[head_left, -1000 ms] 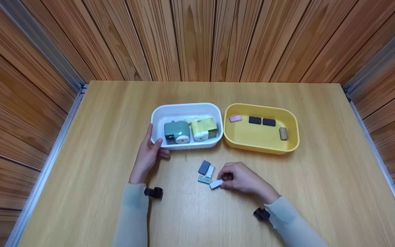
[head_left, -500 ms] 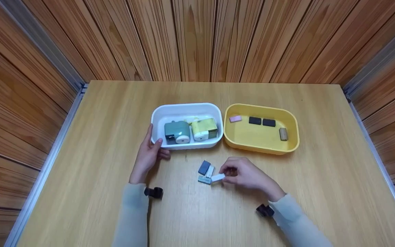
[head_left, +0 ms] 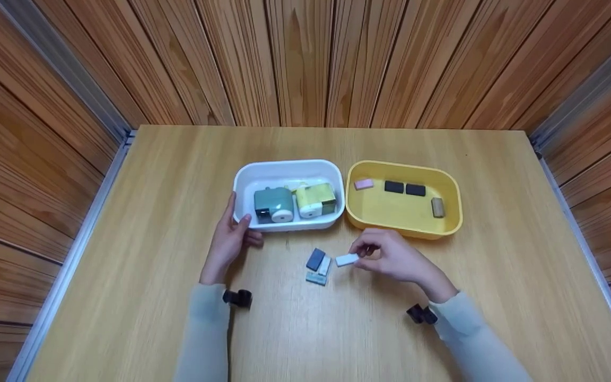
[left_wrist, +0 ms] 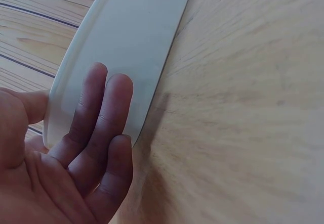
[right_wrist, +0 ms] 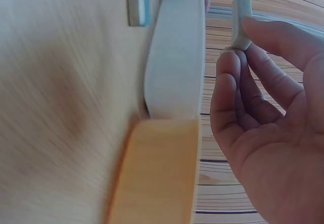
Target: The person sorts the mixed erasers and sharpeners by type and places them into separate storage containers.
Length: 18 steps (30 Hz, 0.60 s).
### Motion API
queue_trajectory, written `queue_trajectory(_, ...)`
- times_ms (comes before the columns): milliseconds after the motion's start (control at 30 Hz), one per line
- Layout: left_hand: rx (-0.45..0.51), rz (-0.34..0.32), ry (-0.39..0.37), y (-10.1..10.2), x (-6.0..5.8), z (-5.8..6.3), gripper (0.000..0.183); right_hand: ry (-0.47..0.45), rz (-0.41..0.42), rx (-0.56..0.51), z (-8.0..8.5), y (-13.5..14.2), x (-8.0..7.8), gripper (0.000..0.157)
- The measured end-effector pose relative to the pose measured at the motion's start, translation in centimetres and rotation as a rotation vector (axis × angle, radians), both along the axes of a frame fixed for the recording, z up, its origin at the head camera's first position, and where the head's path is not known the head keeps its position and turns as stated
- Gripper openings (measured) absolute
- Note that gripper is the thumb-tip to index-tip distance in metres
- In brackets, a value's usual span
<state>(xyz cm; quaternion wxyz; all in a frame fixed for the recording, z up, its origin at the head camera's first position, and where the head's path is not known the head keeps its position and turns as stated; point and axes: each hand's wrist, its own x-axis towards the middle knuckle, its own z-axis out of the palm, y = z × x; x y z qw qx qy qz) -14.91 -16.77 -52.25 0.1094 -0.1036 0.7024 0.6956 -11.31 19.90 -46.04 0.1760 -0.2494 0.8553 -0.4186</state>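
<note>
My right hand (head_left: 390, 257) pinches a pale, block-shaped eraser (head_left: 347, 260) between thumb and fingertips, raised over the table in front of the yellow bin. The same eraser (right_wrist: 242, 19) shows end-up in the right wrist view. At the front left corner of the white bin (head_left: 289, 226), my left hand (head_left: 228, 239) grips the rim, thumb over the edge and fingers along the outer wall. A dark blue eraser (head_left: 315, 259), a light one (head_left: 324, 265) and a grey-blue one (head_left: 316, 278) lie grouped on the table left of the held eraser.
Inside the white bin sit a green pencil sharpener (head_left: 274, 204) and a yellow one (head_left: 316, 199). The yellow bin (head_left: 403, 228) stands beside it, holding a pink block (head_left: 364, 183), two black blocks (head_left: 394, 187) and a brown one (head_left: 438, 207). Wooden walls surround the table.
My right hand has lifted the pale eraser away from the group, moving it up and right toward the yellow bin. The left hand has stayed on the white bin.
</note>
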Motion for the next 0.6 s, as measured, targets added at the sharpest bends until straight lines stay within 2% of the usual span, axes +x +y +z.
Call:
queue_trajectory(233, 0.003, -0.008, -0.012, -0.1, 0.1, 0.1, 0.067, 0.015, -0.016, 0.024, 2.2, 0.7, -0.7, 0.016)
queue_trajectory(433, 0.026, -0.017, -0.047, 0.0, 0.2, 0.9, 0.068, 0.102, -0.002, 0.012, 3.3, 1.2, -1.3, 0.017)
queue_trajectory(600, 0.04, -0.013, -0.04, -0.2, 0.0, 0.4, 0.067, 0.131, -0.011, 0.016, 4.1, 1.5, -1.7, 0.017)
